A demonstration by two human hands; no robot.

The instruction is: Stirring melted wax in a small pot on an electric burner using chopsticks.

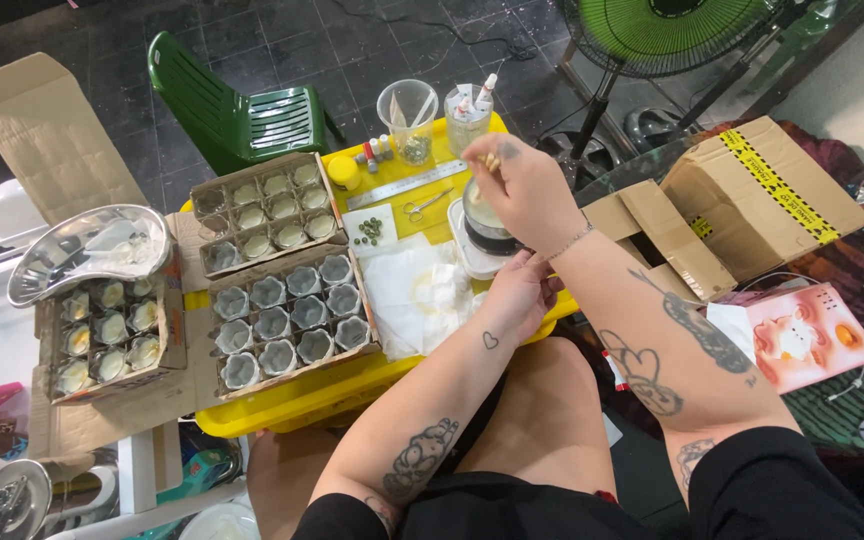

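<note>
- Left hand (520, 290), nearest the camera, fingers curled on the pot (487, 222) at 12 o'clock, steadying it.
- Right hand (522, 190) above it, fingertips pinching small sticks (491, 161).
- Next: likely placement, calling for precise aim.

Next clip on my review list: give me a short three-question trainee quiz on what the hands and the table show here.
1. True or false: the right hand is raised above the small metal pot, pinching something small in its fingertips.
2. Which does the left hand touch? A) the scissors B) the base of the metal pot C) the green chair
3. Fill in: the cardboard tray of empty glass cups sits on a ____ table.

Key
1. True; what is pinched is too small to identify.
2. B; the hand sits at the pot's near side, beside the white cloth.
3. Yellow.
</note>
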